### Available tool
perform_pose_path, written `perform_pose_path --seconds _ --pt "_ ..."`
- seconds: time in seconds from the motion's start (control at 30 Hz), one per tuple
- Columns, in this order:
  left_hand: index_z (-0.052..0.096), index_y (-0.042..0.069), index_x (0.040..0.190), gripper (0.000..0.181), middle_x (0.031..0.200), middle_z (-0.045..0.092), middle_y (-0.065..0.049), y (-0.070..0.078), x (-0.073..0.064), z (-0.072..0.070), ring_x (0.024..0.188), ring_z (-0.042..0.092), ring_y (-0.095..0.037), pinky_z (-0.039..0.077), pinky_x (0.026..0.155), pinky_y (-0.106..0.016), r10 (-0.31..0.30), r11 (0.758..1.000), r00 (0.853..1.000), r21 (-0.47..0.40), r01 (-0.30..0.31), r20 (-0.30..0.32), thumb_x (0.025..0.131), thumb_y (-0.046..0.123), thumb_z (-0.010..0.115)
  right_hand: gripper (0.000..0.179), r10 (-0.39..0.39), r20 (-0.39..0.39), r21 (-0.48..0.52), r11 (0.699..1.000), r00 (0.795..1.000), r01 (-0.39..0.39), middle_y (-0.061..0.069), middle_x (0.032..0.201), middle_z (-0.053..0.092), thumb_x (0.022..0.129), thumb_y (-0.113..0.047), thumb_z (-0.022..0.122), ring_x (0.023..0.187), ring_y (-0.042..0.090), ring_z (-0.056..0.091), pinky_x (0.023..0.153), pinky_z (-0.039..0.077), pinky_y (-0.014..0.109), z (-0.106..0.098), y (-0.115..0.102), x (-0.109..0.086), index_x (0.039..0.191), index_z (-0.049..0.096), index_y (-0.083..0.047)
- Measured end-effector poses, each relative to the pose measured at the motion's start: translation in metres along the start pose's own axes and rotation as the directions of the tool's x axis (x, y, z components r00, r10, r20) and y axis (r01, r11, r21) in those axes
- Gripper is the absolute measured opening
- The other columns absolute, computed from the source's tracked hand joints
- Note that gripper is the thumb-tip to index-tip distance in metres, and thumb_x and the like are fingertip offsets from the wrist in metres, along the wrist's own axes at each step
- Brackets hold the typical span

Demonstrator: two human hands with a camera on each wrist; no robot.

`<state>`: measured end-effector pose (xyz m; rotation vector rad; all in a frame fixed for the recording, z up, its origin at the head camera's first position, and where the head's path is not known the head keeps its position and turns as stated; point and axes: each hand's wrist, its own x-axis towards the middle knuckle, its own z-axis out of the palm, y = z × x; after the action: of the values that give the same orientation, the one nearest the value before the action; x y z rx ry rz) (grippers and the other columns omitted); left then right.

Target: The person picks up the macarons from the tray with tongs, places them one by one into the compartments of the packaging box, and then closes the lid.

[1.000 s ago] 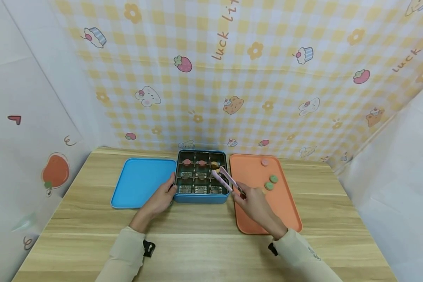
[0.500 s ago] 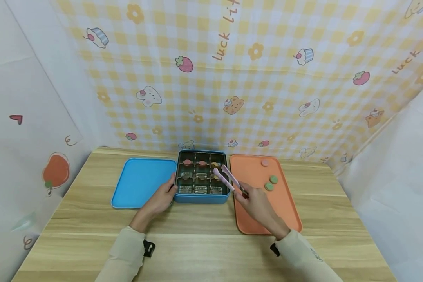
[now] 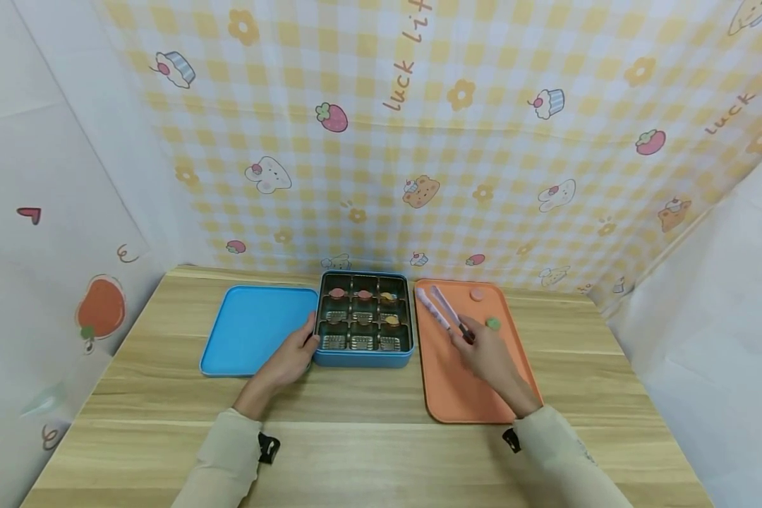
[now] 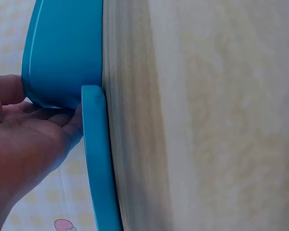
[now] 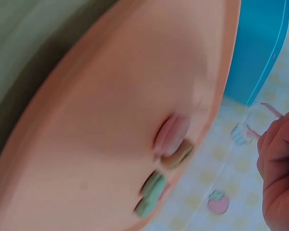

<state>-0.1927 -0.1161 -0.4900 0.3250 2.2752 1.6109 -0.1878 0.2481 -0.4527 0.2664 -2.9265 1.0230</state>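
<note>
In the head view my left hand point(image 3: 292, 353) grips the left side of a blue box point(image 3: 363, 358), with the thumb near its front corner. A dark divided insert in the box holds two pink macarons point(image 3: 337, 293) and a yellow macaron point(image 3: 389, 297) in one row, and another yellow macaron point(image 3: 391, 320) nearer me. My right hand point(image 3: 485, 353) holds pale lilac tongs point(image 3: 441, 310) over the orange tray point(image 3: 444, 395); their tips are spread with nothing between them. On the tray lie a pink macaron point(image 3: 477, 294) and a green macaron point(image 3: 492, 323). The hand hides other macarons.
A blue lid point(image 3: 257, 331) lies left of the box, partly under my left forearm's reach. The right wrist view shows a tan macaron point(image 5: 177, 154) and green macarons point(image 5: 150, 192) on the tray. A patterned cloth point(image 3: 381, 141) hangs behind the wooden table point(image 3: 355, 451).
The tongs released a yellow macaron into the box's right column. My right hand then carried the tongs right, from over the box to over the orange tray. My left hand stayed put.
</note>
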Motion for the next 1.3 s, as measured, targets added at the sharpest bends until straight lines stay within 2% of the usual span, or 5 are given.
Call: perform_pose_path --seconds 0.27,0.47,0.73,1.0,1.3 --pt "-0.010 -0.004 0.155 0.058 0.164 -0.012 -0.021 0.001 0.001 0.000 0.151 -0.010 -0.035 0.004 0.122 -0.054 -0.003 1.000 1.000 -0.002 0.003 -0.001 0.109 0.008 0.024 0.026 0.031 -0.043 -0.063 0.997 0.999 -0.034 -0.002 0.052 0.034 0.102 -0.018 0.056 0.037 0.011 0.034 0.036 0.026 0.020 -0.019 0.027 0.007 0.079 0.051 -0.007" --pt "-0.010 -0.004 0.155 0.059 0.164 -0.011 -0.021 0.001 0.003 0.001 0.151 -0.010 -0.035 0.003 0.122 -0.054 0.001 1.000 1.000 -0.006 -0.001 -0.006 0.109 0.007 0.025 0.025 0.093 -0.058 -0.111 0.989 0.994 -0.099 0.002 0.054 0.049 0.103 -0.021 0.052 0.039 0.013 0.050 0.034 0.040 0.026 -0.032 0.044 0.009 0.105 0.064 0.001" --pt "-0.010 -0.004 0.155 0.059 0.164 -0.012 -0.021 -0.001 0.003 0.002 0.151 -0.011 -0.036 0.003 0.122 -0.054 0.001 1.000 1.000 -0.002 -0.001 0.000 0.109 0.007 0.025 0.059 0.214 -0.016 -0.121 0.969 0.977 -0.214 0.017 0.072 0.064 0.104 -0.030 0.052 0.047 0.017 0.061 0.039 0.050 0.031 -0.041 0.060 0.012 0.143 0.041 0.014" --pt "-0.011 -0.003 0.155 0.059 0.163 -0.013 -0.021 -0.001 0.000 0.002 0.150 -0.012 -0.036 0.002 0.122 -0.055 -0.009 1.000 1.000 -0.010 0.009 0.001 0.109 0.008 0.024 0.033 0.205 -0.056 -0.156 0.965 0.977 -0.212 0.005 0.052 0.050 0.104 -0.030 0.054 0.041 0.015 0.054 0.037 0.043 0.029 -0.037 0.070 0.015 0.085 0.051 -0.003" --pt "-0.010 -0.003 0.156 0.059 0.164 -0.013 -0.021 -0.001 -0.001 0.001 0.151 -0.012 -0.036 0.002 0.122 -0.056 -0.009 1.000 1.000 0.013 0.009 -0.001 0.110 0.008 0.024 0.034 0.197 -0.058 -0.168 0.964 0.979 -0.204 0.005 0.051 0.048 0.103 -0.029 0.055 0.039 0.016 0.052 0.037 0.041 0.029 -0.033 0.072 0.020 0.080 0.051 -0.004"
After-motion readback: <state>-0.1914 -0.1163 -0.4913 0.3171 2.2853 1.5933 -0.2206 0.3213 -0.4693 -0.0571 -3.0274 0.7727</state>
